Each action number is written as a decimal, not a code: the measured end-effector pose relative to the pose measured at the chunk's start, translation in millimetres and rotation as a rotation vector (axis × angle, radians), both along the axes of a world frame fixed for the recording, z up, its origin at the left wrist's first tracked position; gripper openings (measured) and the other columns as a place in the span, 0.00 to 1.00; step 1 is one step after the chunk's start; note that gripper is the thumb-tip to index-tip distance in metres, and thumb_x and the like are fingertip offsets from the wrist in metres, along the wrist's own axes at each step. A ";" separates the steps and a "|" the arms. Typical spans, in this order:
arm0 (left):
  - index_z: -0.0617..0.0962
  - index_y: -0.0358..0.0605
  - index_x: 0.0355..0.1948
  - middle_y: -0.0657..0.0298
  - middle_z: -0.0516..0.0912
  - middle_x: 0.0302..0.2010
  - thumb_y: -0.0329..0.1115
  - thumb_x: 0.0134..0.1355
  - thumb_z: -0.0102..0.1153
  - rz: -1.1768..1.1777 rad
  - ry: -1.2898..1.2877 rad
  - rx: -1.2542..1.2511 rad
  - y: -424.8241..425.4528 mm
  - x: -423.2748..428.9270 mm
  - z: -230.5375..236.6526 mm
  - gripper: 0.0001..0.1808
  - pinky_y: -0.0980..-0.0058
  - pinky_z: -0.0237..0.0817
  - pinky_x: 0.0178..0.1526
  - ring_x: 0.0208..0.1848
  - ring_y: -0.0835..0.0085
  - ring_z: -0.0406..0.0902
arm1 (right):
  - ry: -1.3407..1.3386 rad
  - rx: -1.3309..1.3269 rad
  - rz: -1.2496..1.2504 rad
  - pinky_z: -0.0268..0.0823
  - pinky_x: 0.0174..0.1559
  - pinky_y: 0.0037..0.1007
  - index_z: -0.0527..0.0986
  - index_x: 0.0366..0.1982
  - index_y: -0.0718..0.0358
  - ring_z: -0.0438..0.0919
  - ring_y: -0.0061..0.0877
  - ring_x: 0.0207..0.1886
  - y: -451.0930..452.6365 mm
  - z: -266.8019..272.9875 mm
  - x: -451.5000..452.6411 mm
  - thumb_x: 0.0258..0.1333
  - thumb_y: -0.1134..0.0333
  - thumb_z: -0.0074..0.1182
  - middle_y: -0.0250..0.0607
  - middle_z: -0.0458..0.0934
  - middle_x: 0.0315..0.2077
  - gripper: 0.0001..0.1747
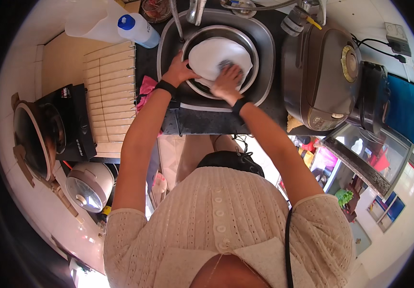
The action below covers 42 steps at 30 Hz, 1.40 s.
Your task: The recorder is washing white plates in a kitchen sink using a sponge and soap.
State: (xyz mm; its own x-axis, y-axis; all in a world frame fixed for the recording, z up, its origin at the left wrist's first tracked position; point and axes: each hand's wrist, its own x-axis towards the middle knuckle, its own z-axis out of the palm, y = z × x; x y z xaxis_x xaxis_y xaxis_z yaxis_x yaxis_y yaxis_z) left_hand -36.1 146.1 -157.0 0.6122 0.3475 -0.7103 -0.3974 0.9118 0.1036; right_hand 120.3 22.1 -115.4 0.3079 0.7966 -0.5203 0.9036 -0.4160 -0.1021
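Observation:
A white plate (207, 54) lies in a round metal basin (252, 39), which stands inside the stainless steel sink (270, 68). My left hand (179, 72) is at the basin's left rim, fingers along the outside. Its thumb reaches over the rim to the plate's lower left edge. With my right hand (229, 79) I press a dark scrubber (225, 64) against the plate's lower right part. Motion blurs the right fingers and the scrubber, so its material is unclear. Below the plate, the basin's contents are mostly hidden.
A faucet (195, 12) rises behind the basin. Left are a blue-capped bottle (138, 30), a wire rack (109, 97), a pink cloth (146, 90) and a lidded pan (32, 140). A large rice cooker (318, 75) stands right of the sink; a pale one (90, 183) sits lower left.

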 end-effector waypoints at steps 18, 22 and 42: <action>0.43 0.42 0.68 0.44 0.48 0.68 0.62 0.60 0.47 -0.100 0.047 0.049 -2.8 17.4 21.3 0.48 0.40 0.31 0.66 0.68 0.39 0.44 | -0.066 -0.178 0.345 0.27 0.65 0.56 0.39 0.64 0.77 0.30 0.62 0.68 -19.3 14.1 42.6 0.56 0.63 0.36 0.74 0.32 0.64 0.41; 0.45 0.42 0.68 0.46 0.48 0.68 0.62 0.61 0.44 -0.078 0.049 0.035 2.5 20.1 22.2 0.46 0.40 0.32 0.66 0.69 0.41 0.43 | -0.100 -0.233 0.385 0.27 0.65 0.56 0.38 0.64 0.79 0.31 0.64 0.67 -14.8 15.0 48.0 0.54 0.65 0.38 0.76 0.33 0.63 0.42; 0.50 0.42 0.67 0.40 0.50 0.66 0.68 0.61 0.35 -0.083 0.009 -0.055 -0.6 24.4 20.3 0.46 0.45 0.44 0.64 0.64 0.41 0.53 | 0.070 0.250 0.577 0.34 0.65 0.54 0.55 0.65 0.53 0.40 0.54 0.69 34.7 -31.7 -12.3 0.60 0.57 0.35 0.63 0.43 0.65 0.31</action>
